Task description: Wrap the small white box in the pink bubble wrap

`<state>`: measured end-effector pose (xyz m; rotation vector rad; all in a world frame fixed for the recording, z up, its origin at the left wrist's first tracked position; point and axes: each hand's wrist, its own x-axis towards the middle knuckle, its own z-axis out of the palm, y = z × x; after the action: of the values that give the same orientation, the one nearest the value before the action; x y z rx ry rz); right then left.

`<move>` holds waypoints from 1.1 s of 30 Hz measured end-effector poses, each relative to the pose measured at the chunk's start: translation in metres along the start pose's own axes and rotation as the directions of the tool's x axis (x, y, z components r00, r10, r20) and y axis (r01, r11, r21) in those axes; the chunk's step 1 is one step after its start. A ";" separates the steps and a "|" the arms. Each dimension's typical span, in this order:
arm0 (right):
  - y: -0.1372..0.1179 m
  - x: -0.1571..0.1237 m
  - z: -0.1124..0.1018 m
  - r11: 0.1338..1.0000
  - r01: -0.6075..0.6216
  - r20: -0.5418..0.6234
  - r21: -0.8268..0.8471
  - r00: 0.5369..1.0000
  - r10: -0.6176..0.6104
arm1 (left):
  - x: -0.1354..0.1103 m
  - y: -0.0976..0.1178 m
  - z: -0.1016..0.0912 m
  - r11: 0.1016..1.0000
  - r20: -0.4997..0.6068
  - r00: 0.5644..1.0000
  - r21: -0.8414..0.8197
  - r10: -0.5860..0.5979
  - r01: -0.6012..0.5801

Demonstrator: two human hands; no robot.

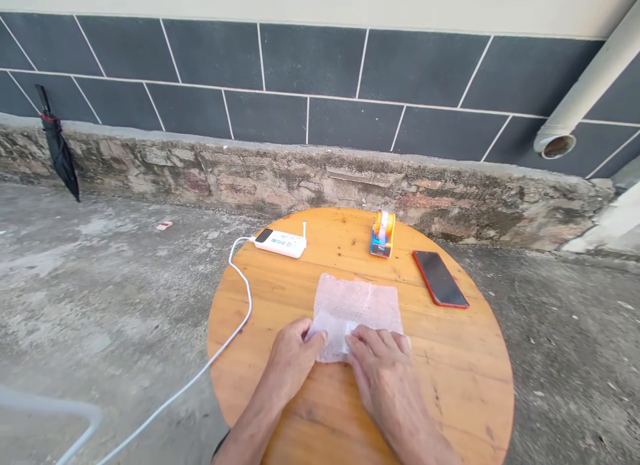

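A sheet of pinkish, see-through bubble wrap [357, 300] lies on the round wooden table [450, 378] in front of me. My left hand [293, 355] pinches its near left part between thumb and fingers. On the near right part, my right hand [385, 365] is closed, with bent fingers pressing on the wrap. Beside those fingertips a small whitish patch [349, 333] shows in the wrap; I cannot make out what it is. The near edge looks folded over, partly hidden by my hands.
A white power bank [281, 243] with a white cable [246, 298] sits at the table's far left. Farther back stands an orange and blue tape dispenser [383, 234]. A red-edged phone [440, 279] lies at right. A black umbrella [61, 145] leans against the wall.
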<state>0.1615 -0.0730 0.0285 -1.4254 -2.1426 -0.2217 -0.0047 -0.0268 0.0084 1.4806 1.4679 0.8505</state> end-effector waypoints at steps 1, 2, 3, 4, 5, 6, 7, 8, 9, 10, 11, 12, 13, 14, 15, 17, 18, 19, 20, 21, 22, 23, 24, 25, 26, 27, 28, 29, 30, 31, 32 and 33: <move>0.000 0.001 0.000 1.000 0.002 0.005 0.003 1.000 -0.002 | 0.000 0.001 0.001 1.000 -0.020 1.000 -0.001 0.011 -0.011; 0.000 0.001 -0.001 1.000 0.005 0.010 0.004 1.000 -0.005 | -0.001 0.002 0.003 1.000 -0.037 0.999 -0.001 0.019 -0.019; 0.001 0.002 -0.001 1.000 0.012 0.016 0.002 1.000 -0.012 | -0.001 0.004 0.005 1.000 -0.052 0.998 -0.002 0.025 -0.026; 0.001 0.002 -0.002 1.000 0.018 0.022 -0.004 1.000 -0.018 | 0.000 0.005 0.007 1.000 -0.063 0.998 -0.003 0.030 -0.031; 0.001 0.003 -0.002 1.000 0.024 0.026 -0.013 0.999 -0.024 | 0.000 0.007 0.010 0.999 -0.071 0.997 -0.004 0.035 -0.036; 0.001 0.003 -0.002 0.999 0.029 0.033 -0.021 0.999 -0.029 | 0.000 0.009 0.013 0.999 -0.077 0.996 -0.005 0.041 -0.041; 0.001 0.003 -0.002 0.999 0.033 0.042 -0.027 0.999 -0.032 | 0.000 0.012 0.015 0.999 -0.079 0.996 -0.007 0.047 -0.048; 0.002 0.002 -0.001 0.999 0.036 0.051 -0.030 0.998 -0.034 | -0.001 0.014 0.018 0.998 -0.077 0.996 -0.011 0.053 -0.054; 0.002 0.002 -0.001 0.999 0.038 0.058 -0.031 0.998 -0.036 | -0.001 0.017 0.020 0.998 -0.072 0.996 -0.017 0.057 -0.059; 0.002 0.002 -0.001 0.999 0.039 0.063 -0.030 0.997 -0.037 | -0.001 0.020 0.022 0.998 -0.061 0.996 -0.026 0.059 -0.060; 0.002 0.002 0.000 0.999 0.042 0.066 -0.028 0.997 -0.040 | -0.002 0.022 0.023 0.997 -0.047 0.997 -0.040 0.058 -0.060; 0.003 0.001 0.000 0.999 0.044 0.064 -0.027 0.997 -0.043 | -0.002 0.024 0.024 0.997 -0.031 0.998 -0.057 0.056 -0.058; 0.003 0.001 0.000 0.999 0.046 0.058 -0.024 0.997 -0.045 | -0.003 0.026 0.025 0.996 -0.015 0.999 -0.075 0.052 -0.053; 0.003 0.001 0.001 0.999 0.045 0.053 -0.016 0.998 -0.044 | -0.004 0.027 0.025 0.995 0.000 0.999 -0.092 0.049 -0.048; 0.003 0.001 0.000 0.999 0.039 0.046 -0.001 0.998 -0.039 | -0.004 0.027 0.025 0.994 0.012 0.999 -0.103 0.046 -0.045; 0.003 0.002 0.000 0.999 0.015 0.041 0.046 0.999 -0.017 | -0.005 0.028 0.025 0.993 0.034 0.998 -0.110 0.044 -0.040; 0.003 0.002 -0.001 0.997 -0.008 0.042 0.073 0.999 0.005 | -0.005 0.028 0.024 0.994 0.045 0.998 -0.105 0.043 -0.038; 0.003 0.002 -0.001 0.995 -0.034 0.047 0.099 0.998 0.029 | -0.006 0.029 0.024 0.995 0.055 0.998 -0.096 0.043 -0.038; 0.003 0.002 -0.002 0.991 -0.061 0.053 0.121 0.997 0.055 | -0.007 0.029 0.024 0.996 0.060 0.997 -0.082 0.047 -0.042; 0.003 0.002 -0.002 0.987 -0.086 0.056 0.139 0.995 0.078 | -0.008 0.030 0.024 0.997 0.053 0.997 -0.060 0.056 -0.053; 0.003 0.001 -0.002 0.983 -0.106 0.055 0.152 0.994 0.099 | -0.009 0.031 0.025 0.997 0.037 0.996 -0.032 0.077 -0.076; 0.003 0.001 -0.002 0.979 -0.122 0.048 0.161 0.992 0.116 | -0.010 0.031 0.026 0.994 0.017 0.994 0.001 0.112 -0.112; 0.003 0.000 -0.002 0.977 -0.134 0.036 0.166 0.991 0.130 | -0.012 0.031 0.027 0.987 -0.004 0.987 0.033 0.159 -0.159; 0.003 -0.001 -0.001 0.975 -0.144 0.022 0.169 0.990 0.142 | -0.014 0.031 0.028 0.976 -0.019 0.977 0.060 0.213 -0.212; 0.003 -0.002 -0.001 0.974 -0.153 0.005 0.170 0.988 0.154 | -0.016 0.031 0.029 0.961 -0.028 0.963 0.076 0.268 -0.265; 0.004 -0.002 0.000 0.972 -0.161 -0.005 0.170 0.986 0.165 | -0.017 0.031 0.030 0.946 -0.028 0.948 0.085 0.316 -0.313; 0.004 -0.003 0.000 0.971 -0.167 -0.011 0.170 0.985 0.172 | -0.018 0.030 0.031 0.932 -0.024 0.934 0.088 0.355 -0.352; 0.005 -0.003 0.000 0.970 -0.170 -0.015 0.171 0.984 0.175 | -0.019 0.029 0.032 0.920 -0.019 0.922 0.090 0.386 -0.383; 0.006 -0.003 0.000 0.970 -0.170 -0.014 0.173 0.985 0.175 | -0.020 0.028 0.032 0.909 -0.012 0.912 0.090 0.409 -0.406; 0.006 -0.004 -0.001 0.970 -0.169 -0.007 0.177 0.985 0.173 | -0.020 0.028 0.032 0.901 -0.003 0.904 0.090 0.427 -0.425; 0.007 -0.004 -0.002 0.969 -0.169 0.004 0.182 0.985 0.172 | -0.020 0.027 0.031 0.893 0.006 0.897 0.090 0.443 -0.442; 0.008 -0.005 -0.003 0.967 -0.171 0.018 0.190 0.985 0.171 | -0.020 0.026 0.031 0.884 0.017 0.888 0.088 0.459 -0.459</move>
<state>0.1711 -0.0747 0.0271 -1.4860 -1.9686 0.0488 0.0328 -0.0487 0.0222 1.9389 1.1814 1.0771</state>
